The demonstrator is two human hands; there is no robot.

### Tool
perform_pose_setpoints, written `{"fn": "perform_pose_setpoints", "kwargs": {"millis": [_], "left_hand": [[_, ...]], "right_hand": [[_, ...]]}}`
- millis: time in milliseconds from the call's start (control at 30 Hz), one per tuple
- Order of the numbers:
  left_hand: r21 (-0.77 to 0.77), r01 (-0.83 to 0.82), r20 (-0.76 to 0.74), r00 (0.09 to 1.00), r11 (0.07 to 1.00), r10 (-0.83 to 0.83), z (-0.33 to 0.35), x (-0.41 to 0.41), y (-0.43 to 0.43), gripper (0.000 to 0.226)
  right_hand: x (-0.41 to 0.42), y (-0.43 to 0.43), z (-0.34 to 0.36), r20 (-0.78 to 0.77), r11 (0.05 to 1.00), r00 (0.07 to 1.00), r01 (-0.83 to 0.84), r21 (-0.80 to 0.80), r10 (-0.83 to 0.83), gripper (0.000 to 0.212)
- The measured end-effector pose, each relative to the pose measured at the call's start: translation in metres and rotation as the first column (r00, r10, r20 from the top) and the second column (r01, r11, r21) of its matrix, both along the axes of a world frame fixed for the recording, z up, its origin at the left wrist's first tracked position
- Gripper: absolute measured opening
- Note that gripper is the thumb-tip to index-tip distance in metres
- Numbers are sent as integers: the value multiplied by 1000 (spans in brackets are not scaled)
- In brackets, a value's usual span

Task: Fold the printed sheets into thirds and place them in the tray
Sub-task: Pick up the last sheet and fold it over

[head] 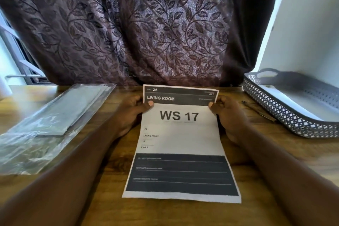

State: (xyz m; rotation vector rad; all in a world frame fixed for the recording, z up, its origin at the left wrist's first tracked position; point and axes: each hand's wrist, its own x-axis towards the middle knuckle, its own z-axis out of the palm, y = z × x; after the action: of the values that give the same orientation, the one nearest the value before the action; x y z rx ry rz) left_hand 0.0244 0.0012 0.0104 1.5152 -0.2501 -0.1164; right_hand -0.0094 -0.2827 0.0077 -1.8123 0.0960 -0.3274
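A printed sheet (180,139) reading "WS 17" and "LIVING ROOM" lies lengthwise on the wooden table in front of me, its far end lifted off the wood. My left hand (131,113) pinches the sheet's upper left edge, thumb on top. My right hand (229,115) pinches the upper right edge the same way. The sheet looks unfolded, with a faint crease line below the "WS 17" heading. A grey perforated tray (286,115) with a white floor stands at the right, near the wall; what it holds is not clear.
A clear plastic sleeve with more paper inside (53,115) lies on the left of the table. A dark pen (256,110) rests just left of the tray. A patterned purple curtain (137,33) hangs right behind the table's far edge.
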Motion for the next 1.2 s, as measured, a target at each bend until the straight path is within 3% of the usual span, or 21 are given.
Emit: {"fn": "perform_pose_setpoints", "kwargs": {"millis": [167,333,500,633,733,800,867,967,1033,1133,1200], "left_hand": [[96,13,52,998,995,-18,-2,1,-1,22],[26,21,14,1000,999,-21,-1,1,0,26],[-5,15,49,999,1000,-14,2,-2,1,11],[-6,23,-22,999,1000,-23,3,-1,5,36],[24,19,0,1000,1000,-19,3,-3,2,23],[88,-4,73,997,996,-2,1,-3,-1,8],[197,-44,109,994,979,23,-1,-2,-3,9],[371,-83,168,986,925,21,2,-5,-4,11],[457,-121,231,973,881,14,3,-7,-4,6],[490,-176,336,942,854,1,5,-12,-8,3],[461,-192,384,923,866,1,8,-18,-13,4]], "right_hand": [[-4,-5,-2,4,987,997,-80,136,80,20],[-10,-9,3,-62,933,976,-179,311,208,24],[-13,-11,4,-61,931,982,-151,332,181,28],[-12,-13,4,-101,936,982,-117,332,159,36],[-13,-12,5,-135,930,976,-114,350,170,35],[-14,-9,5,-107,953,982,-119,279,153,19],[-15,-6,4,-61,980,990,-119,158,130,5],[-13,-7,-1,-17,995,995,-94,43,95,18],[-13,-5,-3,41,987,997,-65,-146,72,22],[-11,7,0,217,844,970,23,-536,112,21],[-10,19,6,267,763,952,59,-643,151,24]]}}
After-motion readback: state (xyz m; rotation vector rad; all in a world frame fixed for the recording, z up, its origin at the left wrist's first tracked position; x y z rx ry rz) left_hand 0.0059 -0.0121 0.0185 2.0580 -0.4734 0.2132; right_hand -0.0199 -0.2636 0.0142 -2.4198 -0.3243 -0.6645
